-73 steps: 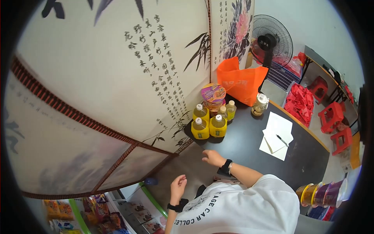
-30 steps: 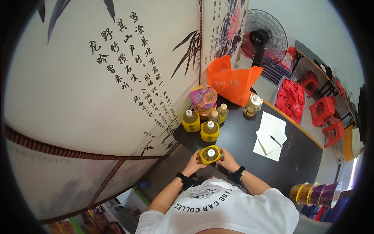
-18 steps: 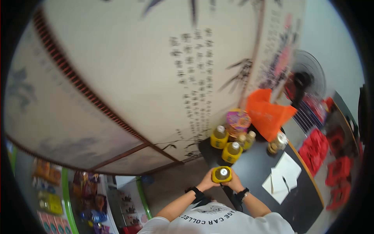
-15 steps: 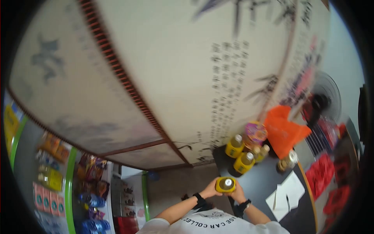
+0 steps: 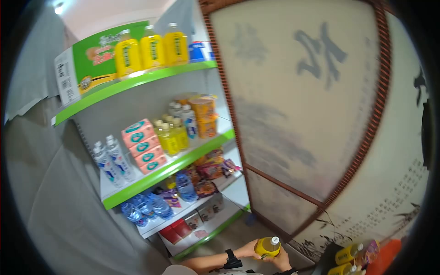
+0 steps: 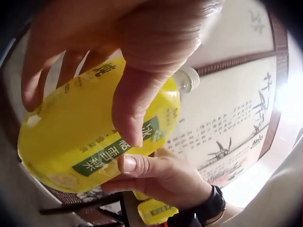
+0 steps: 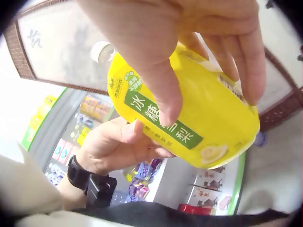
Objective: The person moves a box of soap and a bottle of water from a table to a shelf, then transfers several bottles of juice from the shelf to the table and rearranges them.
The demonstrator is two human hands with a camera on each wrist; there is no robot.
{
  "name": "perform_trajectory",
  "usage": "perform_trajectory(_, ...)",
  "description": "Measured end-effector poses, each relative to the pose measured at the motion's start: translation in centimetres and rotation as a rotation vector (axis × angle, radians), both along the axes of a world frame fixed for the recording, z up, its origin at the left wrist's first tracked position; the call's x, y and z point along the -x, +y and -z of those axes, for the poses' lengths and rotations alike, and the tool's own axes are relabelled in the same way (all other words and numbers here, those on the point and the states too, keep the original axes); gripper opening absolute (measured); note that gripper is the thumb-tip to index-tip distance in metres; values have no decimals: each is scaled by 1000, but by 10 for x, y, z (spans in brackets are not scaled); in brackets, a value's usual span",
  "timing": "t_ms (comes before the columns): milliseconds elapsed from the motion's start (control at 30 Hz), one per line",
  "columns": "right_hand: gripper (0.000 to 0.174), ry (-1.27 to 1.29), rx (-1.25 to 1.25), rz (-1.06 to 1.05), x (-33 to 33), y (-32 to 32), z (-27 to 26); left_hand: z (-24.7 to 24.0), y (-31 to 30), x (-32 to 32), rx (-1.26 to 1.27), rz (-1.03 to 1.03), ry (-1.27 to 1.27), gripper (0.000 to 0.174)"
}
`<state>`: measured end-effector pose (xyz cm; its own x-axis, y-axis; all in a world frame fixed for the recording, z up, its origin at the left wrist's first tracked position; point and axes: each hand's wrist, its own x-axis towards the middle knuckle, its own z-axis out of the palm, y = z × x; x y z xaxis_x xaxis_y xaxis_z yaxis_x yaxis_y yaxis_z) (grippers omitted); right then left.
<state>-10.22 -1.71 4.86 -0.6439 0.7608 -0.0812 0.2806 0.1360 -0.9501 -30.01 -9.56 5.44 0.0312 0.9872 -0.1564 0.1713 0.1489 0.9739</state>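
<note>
Both hands hold one large drink bottle, with a yellow label [image 5: 267, 248] and a white cap, low in the head view in front of the body. My left hand [image 5: 247, 250] grips one side and my right hand [image 5: 281, 261] the other. In the left wrist view, the left thumb [image 6: 130, 109] lies across the label's green strip and the right hand [image 6: 165, 175] pinches the bottle from the far side. The right wrist view shows the right thumb [image 7: 165, 101] over the label, with the left hand [image 7: 111, 144] around the lower side.
Left of centre stands a shelf unit with green edges [image 5: 169, 169], stocked with bottles, tissue packs and snacks. Three yellow bottles [image 5: 151, 50] stand on its top shelf. A folding screen [image 5: 293, 114] rises beside it. More yellow bottles [image 5: 347, 255] and an orange bag [image 5: 387, 259] are lower right.
The hands, first empty, have taken a yellow bottle from the group on the table and drawn it to the body. The head view has swung left from the table to the shelves.
</note>
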Motion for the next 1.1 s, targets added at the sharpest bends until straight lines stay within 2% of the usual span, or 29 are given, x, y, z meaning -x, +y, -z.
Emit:
perform_trajectory(100, 81, -7, -153, -140, 79, -3, -58, -44, -35, 58, -136, -198, -4, 93)
perform_trajectory(133, 83, 33, -248, -211, 106, -5, -81, -64, -48, 79, -160, -259, 127, 93)
perform_trajectory(167, 85, 75, -340, -279, 133, -8, -105, -69, -58, 103, -226, -309, 167, 92)
perform_trajectory(200, 88, 128, -377, -342, 161, -11, -130, -97, -74, 121, -247, -392, 199, 92)
perform_trajectory(233, 78, 225, -480, -359, 188, -17, -153, -126, -90, 137, -266, -472, 229, 93)
perform_trajectory(300, 76, 262, -586, -437, 235, -34, -212, -173, -117, 172, -425, -615, 480, 93)
perform_trajectory(367, 72, 460, -717, -426, 281, -48, -245, -241, -148, 187, -553, -744, 624, 90)
perform_trajectory(433, 69, 653, -953, -463, 312, -66, -299, -286, -174, 202, -665, -854, 788, 84)
perform_trajectory(467, 69, 717, -995, -480, 326, -74, -320, -309, -185, 204, -733, -906, 878, 81)
perform_trajectory(533, 69, 798, -1029, -507, 348, -88, -360, -345, -206, 214, -829, -975, 975, 77)
perform_trajectory(633, 66, 1085, -1203, -522, 380, -102, -413, -395, -227, 223, -924, -1038, 1032, 74)
perform_trajectory(667, 66, 1156, -1260, -507, 393, -103, -427, -413, -235, 224, -982, -1076, 1225, 74)
perform_trajectory(700, 64, 1203, -1264, -524, 399, -109, -446, -429, -238, 227, -1033, -1108, 1422, 74)
perform_trajectory(767, 65, 1315, -1211, -555, 421, -122, -479, -453, -237, 235, -1096, -1285, 1386, 74)
perform_trajectory(800, 66, 1406, -1201, -547, 433, -125, -494, -468, -241, 237, -1045, -1305, 1552, 75)
perform_trajectory(833, 67, 1498, -1188, -538, 444, -128, -508, -483, -244, 245, -1038, -1310, 1567, 75)
perform_trajectory(900, 68, 1542, -1120, -565, 468, -135, -535, -513, -248, 261, -1126, -1236, 1436, 76)
perform_trajectory(967, 70, 1588, -1058, -591, 490, -136, -559, -538, -245, 277, -1090, -1235, 1160, 82)
perform_trajectory(1033, 71, 1472, -1041, -624, 510, -136, -580, -562, -241, 293, -1097, -1171, 1127, 78)
perform_trajectory(1100, 72, 1529, -1011, -648, 526, -136, -595, -577, -235, 310, -1175, -1212, 1014, 69)
